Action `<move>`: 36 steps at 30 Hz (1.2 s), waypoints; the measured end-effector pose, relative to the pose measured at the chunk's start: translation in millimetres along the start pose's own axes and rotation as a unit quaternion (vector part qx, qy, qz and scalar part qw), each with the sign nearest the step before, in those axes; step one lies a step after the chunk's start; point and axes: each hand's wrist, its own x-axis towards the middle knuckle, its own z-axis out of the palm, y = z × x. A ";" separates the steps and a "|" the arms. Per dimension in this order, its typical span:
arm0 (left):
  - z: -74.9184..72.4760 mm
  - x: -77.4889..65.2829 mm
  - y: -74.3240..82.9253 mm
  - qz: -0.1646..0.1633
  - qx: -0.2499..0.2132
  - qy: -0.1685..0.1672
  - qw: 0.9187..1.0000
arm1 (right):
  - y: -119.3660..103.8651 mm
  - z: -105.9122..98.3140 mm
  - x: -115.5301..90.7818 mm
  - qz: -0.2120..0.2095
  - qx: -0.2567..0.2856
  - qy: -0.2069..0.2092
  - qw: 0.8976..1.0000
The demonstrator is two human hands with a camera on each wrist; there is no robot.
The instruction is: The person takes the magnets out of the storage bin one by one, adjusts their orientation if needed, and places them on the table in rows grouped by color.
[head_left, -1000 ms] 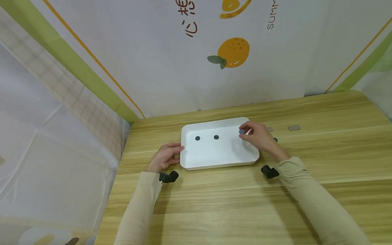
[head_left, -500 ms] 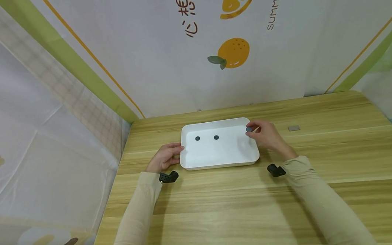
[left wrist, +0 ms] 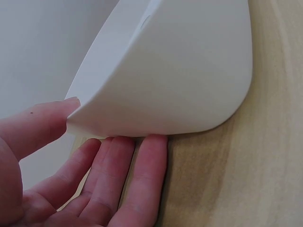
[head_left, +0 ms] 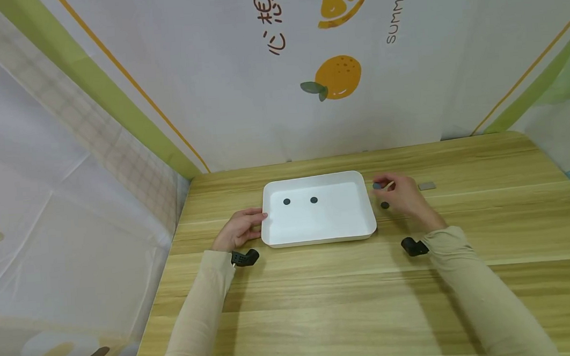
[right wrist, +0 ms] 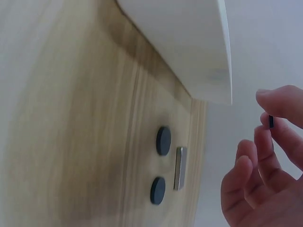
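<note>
A shallow white tray (head_left: 323,219) lies on the wooden table with two dark round discs (head_left: 287,201) inside it. My left hand (head_left: 241,228) holds its left end, thumb over the rim and fingertips against the outer wall (left wrist: 189,85). Just past the tray's right end, my right hand (head_left: 404,196) pinches a small dark disc (head_left: 377,186) between thumb and fingers, raised above the table. In the right wrist view that disc (right wrist: 271,121) shows edge-on. Two more discs (right wrist: 164,140) and a silvery rectangular bar (right wrist: 180,168) lie on the table below.
A flat grey rectangular piece (head_left: 427,185) lies right of my right hand. Behind the table (head_left: 320,305) hangs a white cloth (head_left: 242,94) with fruit prints, and another cloth (head_left: 51,238) covers the left side. Black wrist cameras (head_left: 244,257) sit by both cuffs.
My right hand has moved right with its disc, from above the tray's right part to beyond its edge. A disc on the table has come into view beneath it. My left hand stays put.
</note>
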 end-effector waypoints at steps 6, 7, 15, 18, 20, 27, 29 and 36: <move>0.5 0.2 0.0 -0.002 -0.002 0.002 1.000 | 5.6 -6.8 -3.5 0.001 -0.012 0.009 1.000; 0.4 0.1 0.0 -0.001 0.000 0.002 1.000 | 6.1 -7.9 -4.3 0.000 -0.013 0.012 1.000; 0.2 0.1 -0.5 0.002 -0.002 -0.003 1.000 | 13.8 -14.8 -9.1 -0.010 -0.022 0.027 0.999; 0.0 0.2 -0.5 0.005 -0.006 -0.003 1.000 | 17.7 -17.5 -10.8 0.001 -0.022 0.028 0.999; 0.3 0.4 -0.5 0.006 -0.008 -0.002 1.000 | 20.6 -19.1 -11.9 0.009 -0.024 0.027 0.999; 0.9 0.9 -0.4 0.002 -0.010 0.005 1.000 | 31.6 -25.2 -13.6 0.011 -0.030 0.029 0.999; 0.8 1.0 -0.4 0.001 -0.010 0.005 1.000 | 34.5 -26.7 -14.3 0.010 -0.035 0.032 0.999; 0.8 1.2 -0.9 0.001 -0.009 0.004 1.000 | 40.3 -30.0 -18.4 0.017 -0.045 0.033 0.998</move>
